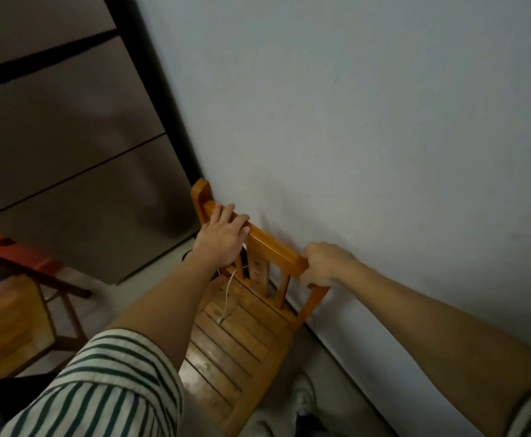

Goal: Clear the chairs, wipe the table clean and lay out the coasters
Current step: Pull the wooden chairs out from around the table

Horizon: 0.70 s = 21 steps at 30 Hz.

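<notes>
- Orange-brown wooden chair (pixel 235 348) with a slatted seat stands at 6 o'clock, its back towards the pale grey-white wall (pixel 352 121) that fills 12 to 4 o'clock. Its legs and the near edge of the seat are hidden behind the arms and cut off by the bottom of the view.
- Whether the chair back touches the wall cannot be told; it is at least just beside it.
- A thin white cable (pixel 227 298) hangs through the back slats onto the seat. Its upper end is lost behind the left wrist.
- At 9 o'clock a second brown wooden piece (pixel 8 326) is cut by the left edge, so whether it is a bench or another chair is unclear. Above it lies a blurred red strip (pixel 15 250).
- Grey-brown panelled doors (pixel 68 152) fill 10 to 11 o'clock, smeared by motion.
- A pale shoe (pixel 305 394) at 5 o'clock is too blurred to describe.
- The left hand (pixel 223 239), its arm coming from a green-and-white striped sleeve (pixel 106 392), lies over the chair's top rail (pixel 276 247) near its left end, fingers spread a little and bent over the far edge.
- The right hand (pixel 325 263) grips the right end of the same rail in a tight fist, its fingertips hidden underneath.
</notes>
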Each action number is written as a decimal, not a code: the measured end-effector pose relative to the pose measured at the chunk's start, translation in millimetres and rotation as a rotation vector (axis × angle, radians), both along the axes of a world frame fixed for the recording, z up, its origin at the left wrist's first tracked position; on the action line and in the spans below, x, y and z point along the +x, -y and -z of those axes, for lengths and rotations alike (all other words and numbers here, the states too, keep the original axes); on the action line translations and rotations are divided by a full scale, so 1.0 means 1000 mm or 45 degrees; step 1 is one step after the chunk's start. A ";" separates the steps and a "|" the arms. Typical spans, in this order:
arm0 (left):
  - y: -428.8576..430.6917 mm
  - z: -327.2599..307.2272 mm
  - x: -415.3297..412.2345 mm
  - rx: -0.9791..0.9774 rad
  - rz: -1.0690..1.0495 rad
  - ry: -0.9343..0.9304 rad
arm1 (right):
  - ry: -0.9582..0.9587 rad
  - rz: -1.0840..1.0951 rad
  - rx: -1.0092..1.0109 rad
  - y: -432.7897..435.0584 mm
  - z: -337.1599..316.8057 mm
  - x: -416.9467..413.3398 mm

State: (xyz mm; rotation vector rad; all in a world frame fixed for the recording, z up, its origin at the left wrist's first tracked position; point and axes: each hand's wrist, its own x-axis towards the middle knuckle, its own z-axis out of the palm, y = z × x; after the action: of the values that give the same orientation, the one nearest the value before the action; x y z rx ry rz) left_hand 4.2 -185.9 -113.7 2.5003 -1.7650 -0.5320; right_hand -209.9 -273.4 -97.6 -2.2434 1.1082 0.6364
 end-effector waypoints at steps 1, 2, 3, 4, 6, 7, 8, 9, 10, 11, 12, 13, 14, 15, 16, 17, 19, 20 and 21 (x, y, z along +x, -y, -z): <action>-0.002 0.000 -0.003 0.001 0.012 -0.006 | 0.005 0.019 0.005 -0.004 0.000 -0.004; -0.007 0.000 -0.006 0.003 0.031 -0.005 | 0.009 0.040 0.011 -0.011 -0.001 -0.008; -0.012 -0.001 -0.010 -0.004 0.055 0.006 | 0.013 0.057 0.017 -0.021 -0.003 -0.012; -0.016 -0.002 -0.013 -0.008 0.078 0.023 | 0.018 0.072 0.024 -0.029 -0.005 -0.016; -0.023 -0.004 -0.017 -0.017 0.134 0.076 | 0.025 0.099 0.026 -0.043 -0.006 -0.025; -0.029 -0.005 -0.020 -0.020 0.177 0.112 | 0.027 0.110 0.023 -0.053 -0.007 -0.029; -0.034 -0.006 -0.022 -0.019 0.222 0.148 | 0.034 0.121 0.018 -0.061 -0.007 -0.034; -0.036 -0.006 -0.024 -0.014 0.266 0.174 | 0.037 0.129 0.008 -0.065 -0.007 -0.038; -0.038 -0.007 -0.026 0.000 0.295 0.181 | 0.036 0.137 -0.004 -0.067 -0.007 -0.042; -0.041 -0.009 -0.029 0.011 0.306 0.171 | 0.031 0.140 -0.015 -0.070 -0.007 -0.046; -0.044 -0.011 -0.030 0.018 0.308 0.159 | 0.028 0.141 -0.020 -0.070 -0.007 -0.048; -0.047 -0.013 -0.030 0.018 0.304 0.154 | 0.026 0.138 -0.025 -0.069 -0.006 -0.049; -0.050 -0.015 -0.031 0.014 0.297 0.156 | 0.026 0.127 -0.027 -0.068 -0.006 -0.050; -0.054 -0.017 -0.030 0.005 0.292 0.164 | 0.023 0.115 -0.030 -0.066 -0.005 -0.050; -0.059 -0.018 -0.029 -0.007 0.287 0.176 | 0.025 0.100 -0.033 -0.065 -0.004 -0.049; -0.065 -0.019 -0.026 -0.021 0.276 0.188 | 0.029 0.080 -0.035 -0.064 -0.004 -0.046; -0.077 -0.018 -0.020 -0.037 0.234 0.185 | 0.043 0.039 -0.021 -0.062 -0.005 -0.039; -0.082 -0.017 -0.017 -0.047 0.210 0.180 | 0.048 0.019 -0.018 -0.061 -0.005 -0.035; -0.086 -0.016 -0.013 -0.055 0.179 0.176 | 0.051 -0.010 -0.020 -0.061 -0.006 -0.029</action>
State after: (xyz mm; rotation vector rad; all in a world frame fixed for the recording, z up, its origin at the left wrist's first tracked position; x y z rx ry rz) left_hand -9.1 -99.5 -97.7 2.4514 -1.9895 -0.3288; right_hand -238.9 -212.1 -91.7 -2.2648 1.0890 0.5849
